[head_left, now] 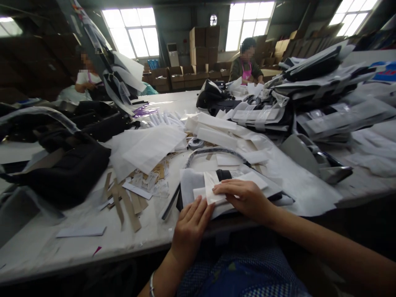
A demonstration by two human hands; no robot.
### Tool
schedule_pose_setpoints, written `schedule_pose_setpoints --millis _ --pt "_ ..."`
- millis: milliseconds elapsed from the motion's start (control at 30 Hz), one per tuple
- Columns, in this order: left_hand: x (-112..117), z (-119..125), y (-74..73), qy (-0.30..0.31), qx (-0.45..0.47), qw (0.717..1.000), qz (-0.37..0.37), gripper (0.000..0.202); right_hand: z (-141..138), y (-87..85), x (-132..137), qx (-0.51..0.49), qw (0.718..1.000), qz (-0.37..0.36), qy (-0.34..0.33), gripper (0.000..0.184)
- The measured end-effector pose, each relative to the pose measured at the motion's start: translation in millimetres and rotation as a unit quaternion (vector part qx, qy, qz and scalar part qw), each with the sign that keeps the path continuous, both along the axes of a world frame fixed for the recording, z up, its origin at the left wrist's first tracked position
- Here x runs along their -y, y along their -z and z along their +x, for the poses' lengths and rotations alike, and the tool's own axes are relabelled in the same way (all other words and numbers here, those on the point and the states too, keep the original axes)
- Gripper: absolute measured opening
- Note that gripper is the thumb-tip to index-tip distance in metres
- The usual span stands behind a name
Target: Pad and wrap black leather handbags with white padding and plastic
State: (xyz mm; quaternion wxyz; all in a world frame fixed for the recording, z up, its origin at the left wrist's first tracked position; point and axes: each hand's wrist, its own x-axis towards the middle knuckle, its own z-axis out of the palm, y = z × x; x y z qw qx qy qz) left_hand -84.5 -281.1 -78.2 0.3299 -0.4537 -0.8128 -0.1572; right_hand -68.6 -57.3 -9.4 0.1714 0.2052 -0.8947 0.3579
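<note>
On the near edge of the worktable (148,244), straight in front of the person, lies the dark bag (179,203) in hand, largely covered by white packing pieces, its handle (215,151) arching out on the far side. The left hand (189,226) is at the bag's near edge, fingers straight and close together, their tips resting on a folded white sheet (210,180); its thumb is hidden, so I cannot tell whether it pinches. The right hand (244,199) lies over the middle of the bag, fingers bunched together and bent onto the same sheet; whether the thumb grips from beneath cannot be told either. The work looks part-way along: clear film appears to be round the handle, and white pieces lie across the body. Apparently not yet finished is the sheet under the hands, which leaves a dark strap (223,175) showing just beyond the right fingertips. To the right of the bag, a large pale sheet (287,177) lies spread and unfolded. Left of the bag are brown strips (131,206) and, farther back, loose white sheets (151,144); well to its left sits a black bag (71,177) with its body uncovered. Far to the right of the bag rise piles of wrapped items (337,119), and well beyond it a co-worker (246,70) in a pink apron is at work.
</note>
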Motion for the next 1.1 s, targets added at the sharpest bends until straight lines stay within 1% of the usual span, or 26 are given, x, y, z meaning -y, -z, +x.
schedule_pose_setpoints --millis 133,333,467,567,667,833,1000,1100 --pt "-4 1 2.2 0.005 0.011 1.000 0.013 0.026 11 19.0 -2 -0.044 0.998 0.039 -0.028 0.025" --pt "-5 2 0.0 -0.004 0.031 0.999 0.018 0.028 16 31.6 -5 -0.121 0.989 0.042 -0.073 0.025" --pt "-4 2 -2.6 -0.008 0.067 0.998 0.018 0.028 20 36.1 -7 -0.168 0.980 0.045 -0.100 0.023" --pt "-4 2 -3.4 -0.008 0.089 0.995 0.032 0.033 25 38.6 -7 -0.191 0.974 0.053 -0.112 0.024" --pt "-4 3 -2.9 -0.010 0.095 0.995 0.042 0.039 31 41.9 -6 -0.213 0.968 0.062 -0.121 0.023" --pt "-4 2 -0.1 -0.013 0.096 0.995 0.031 0.047 33 49.2 -5 -0.245 0.957 0.084 -0.128 0.023" --pt "-2 2 4.0 -0.007 0.083 0.995 0.047 0.041 34 52.6 -11 -0.258 0.947 0.124 -0.145 0.026" --pt "-1 2 7.6 -0.003 0.072 0.995 0.067 0.039 38 47.7 -13 -0.229 0.954 0.108 -0.163 0.027"
